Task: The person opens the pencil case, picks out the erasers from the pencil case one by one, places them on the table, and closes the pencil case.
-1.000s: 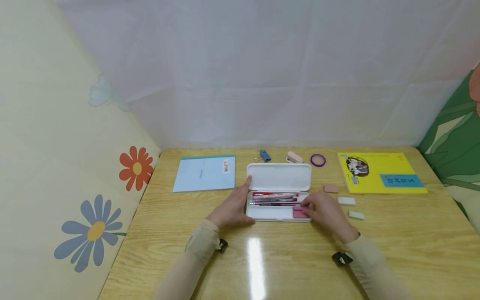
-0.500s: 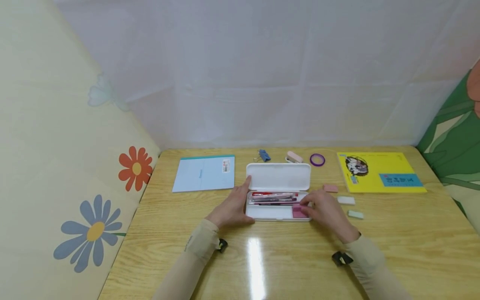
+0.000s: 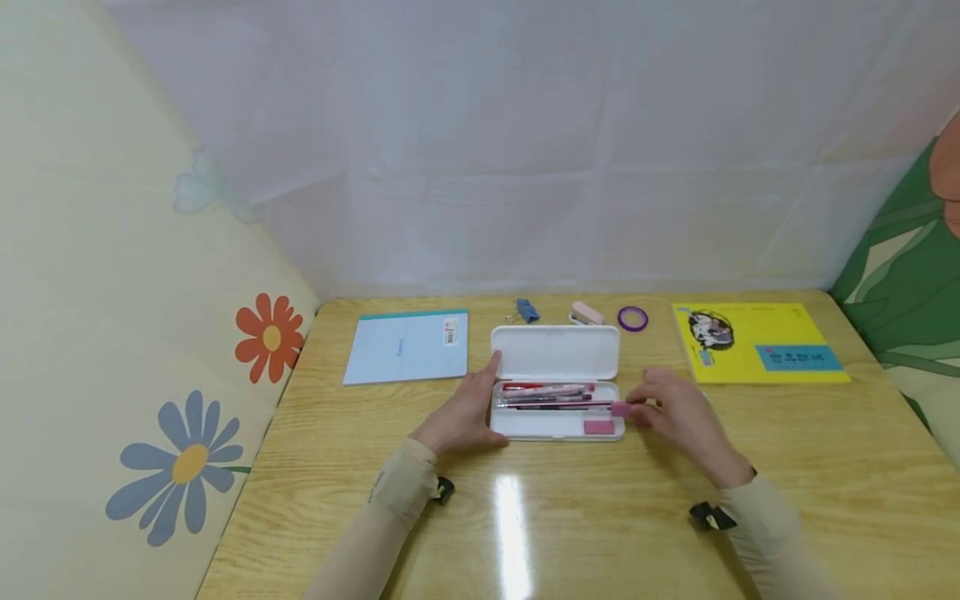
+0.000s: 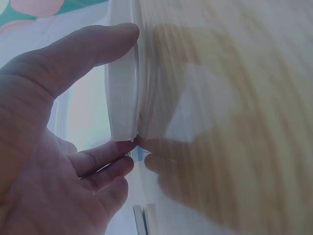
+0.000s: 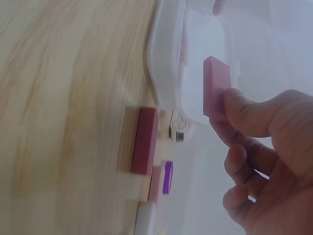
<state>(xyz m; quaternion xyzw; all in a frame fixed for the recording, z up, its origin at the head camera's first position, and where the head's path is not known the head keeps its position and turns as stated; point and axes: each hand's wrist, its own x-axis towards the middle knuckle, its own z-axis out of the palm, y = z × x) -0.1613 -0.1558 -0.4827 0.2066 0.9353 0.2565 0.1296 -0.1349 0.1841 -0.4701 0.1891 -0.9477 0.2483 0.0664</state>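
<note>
A white pencil case [image 3: 536, 427] lies with its lid up in the head view. My left hand [image 3: 465, 415] holds its left end, thumb [image 4: 98, 46] along the case's side and fingers at the corner. Several pens [image 3: 547, 397] fill the back compartment. One pink eraser [image 3: 598, 427] lies at the right of the front compartment. Another pink eraser [image 5: 216, 88] is pinched between the thumb and a finger of my right hand [image 3: 678, 417], over the case's right end. The right wrist view shows a darker pink eraser [image 5: 145, 142] on the table beside the case.
A light pink eraser [image 5: 156, 183] and a white eraser [image 5: 145, 218] lie farther right. Behind the case sit a blue binder clip [image 3: 528, 311], a pink stapler [image 3: 587, 313] and a purple tape roll [image 3: 633, 318]. Notebooks, pale blue [image 3: 408, 348] and yellow [image 3: 761, 342], flank it.
My right hand has taken a pink eraser from the front compartment and moved up and right, now covering the loose erasers in the head view. The left hand stays on the case.
</note>
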